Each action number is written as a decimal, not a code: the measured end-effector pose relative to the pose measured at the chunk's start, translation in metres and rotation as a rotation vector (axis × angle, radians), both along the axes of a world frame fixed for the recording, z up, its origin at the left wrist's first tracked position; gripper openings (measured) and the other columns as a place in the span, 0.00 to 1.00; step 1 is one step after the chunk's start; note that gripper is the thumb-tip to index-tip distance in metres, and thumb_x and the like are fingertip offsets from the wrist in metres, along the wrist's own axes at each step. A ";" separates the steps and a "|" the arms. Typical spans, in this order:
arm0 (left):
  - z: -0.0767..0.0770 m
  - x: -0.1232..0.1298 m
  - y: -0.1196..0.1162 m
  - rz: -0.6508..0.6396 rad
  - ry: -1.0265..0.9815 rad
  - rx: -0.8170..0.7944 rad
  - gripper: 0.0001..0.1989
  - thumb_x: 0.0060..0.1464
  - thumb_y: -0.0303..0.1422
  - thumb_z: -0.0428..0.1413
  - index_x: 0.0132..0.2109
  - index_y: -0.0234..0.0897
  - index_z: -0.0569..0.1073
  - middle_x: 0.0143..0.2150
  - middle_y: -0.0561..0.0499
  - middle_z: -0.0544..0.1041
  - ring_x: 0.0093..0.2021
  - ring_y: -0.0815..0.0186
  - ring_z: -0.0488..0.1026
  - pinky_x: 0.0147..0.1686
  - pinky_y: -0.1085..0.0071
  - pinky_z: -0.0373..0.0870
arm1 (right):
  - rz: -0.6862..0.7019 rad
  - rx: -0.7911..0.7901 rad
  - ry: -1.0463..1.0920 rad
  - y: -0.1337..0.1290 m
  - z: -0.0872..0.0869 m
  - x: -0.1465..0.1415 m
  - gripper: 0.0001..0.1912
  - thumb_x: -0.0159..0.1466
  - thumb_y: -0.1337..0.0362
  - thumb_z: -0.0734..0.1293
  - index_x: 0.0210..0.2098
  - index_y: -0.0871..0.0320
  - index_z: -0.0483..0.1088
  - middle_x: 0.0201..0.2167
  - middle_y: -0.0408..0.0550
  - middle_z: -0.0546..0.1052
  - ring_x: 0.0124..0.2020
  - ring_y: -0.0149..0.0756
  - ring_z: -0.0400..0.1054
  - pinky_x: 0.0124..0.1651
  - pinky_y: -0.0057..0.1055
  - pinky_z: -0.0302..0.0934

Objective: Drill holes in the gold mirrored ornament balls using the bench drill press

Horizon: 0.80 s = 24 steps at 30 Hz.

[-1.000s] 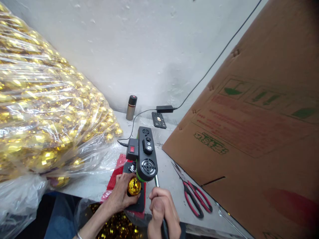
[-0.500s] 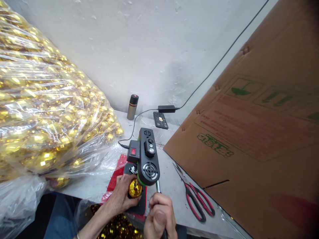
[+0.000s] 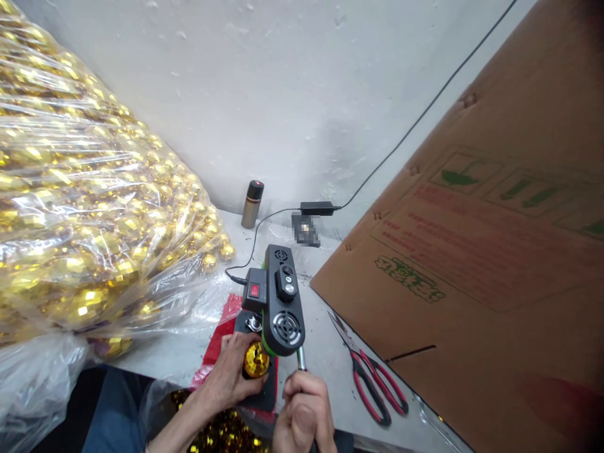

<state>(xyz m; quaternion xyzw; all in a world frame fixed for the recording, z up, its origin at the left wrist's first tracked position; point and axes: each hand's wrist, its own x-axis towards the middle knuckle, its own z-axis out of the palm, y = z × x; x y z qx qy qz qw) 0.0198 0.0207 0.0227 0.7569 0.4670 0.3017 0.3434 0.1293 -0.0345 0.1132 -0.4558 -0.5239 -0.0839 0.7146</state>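
Note:
My left hand is closed around a shiny gold faceted ball, holding it on the dark base of a small bench machine. The machine has a black top with round vents and a side box with a red switch. On its right side, my right hand is wrapped round a lever handle with a metal shaft; most of the grip is hidden by my fingers. A red sheet lies under the machine's base.
A big clear bag of gold balls fills the left. Scissors lie right of the machine, beside a large cardboard box. Behind stand a bottle and a power adapter with its cable. More gold balls sit below the table edge.
The view has shifted very slightly. Both hands keep their holds on the ball and the lever handle, with no clear movement of either.

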 end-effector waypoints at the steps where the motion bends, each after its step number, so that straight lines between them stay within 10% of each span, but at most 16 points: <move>1: -0.001 0.000 0.000 -0.001 0.001 0.003 0.23 0.48 0.31 0.66 0.51 0.39 0.74 0.46 0.46 0.76 0.48 0.50 0.71 0.52 0.54 0.70 | -0.003 0.013 -0.001 0.001 0.000 0.000 0.19 0.76 0.67 0.58 0.27 0.55 0.61 0.26 0.39 0.67 0.24 0.26 0.60 0.28 0.25 0.58; 24: 0.008 0.003 0.001 0.015 0.039 -0.093 0.22 0.46 0.32 0.65 0.50 0.38 0.74 0.45 0.44 0.76 0.49 0.48 0.70 0.52 0.53 0.70 | -0.052 -0.007 -0.093 0.003 0.002 0.005 0.21 0.77 0.65 0.58 0.26 0.54 0.60 0.25 0.37 0.67 0.24 0.26 0.61 0.43 0.28 0.66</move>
